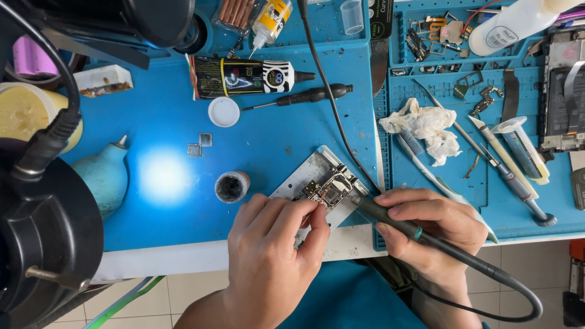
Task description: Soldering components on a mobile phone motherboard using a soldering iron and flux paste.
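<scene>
A small circuit board (329, 187) lies clamped on a pale metal holder plate (308, 172) near the front edge of a blue work mat (164, 122). My left hand (274, 244) rests on the plate, its fingertips pressing beside the board's near edge. In my right hand (436, 228) I grip a dark soldering iron (390, 220) like a pen. Its tip touches the board's right side. The iron's black cord (524, 298) loops off below the table.
A small pot of dark paste (231, 186), a white cap (223, 112), a black glue tube (244, 77), a screwdriver (304, 96), a teal air blower (105, 175), crumpled tissue (423, 126) and tools on a second mat (487, 176). A black microscope (46, 237) looms left.
</scene>
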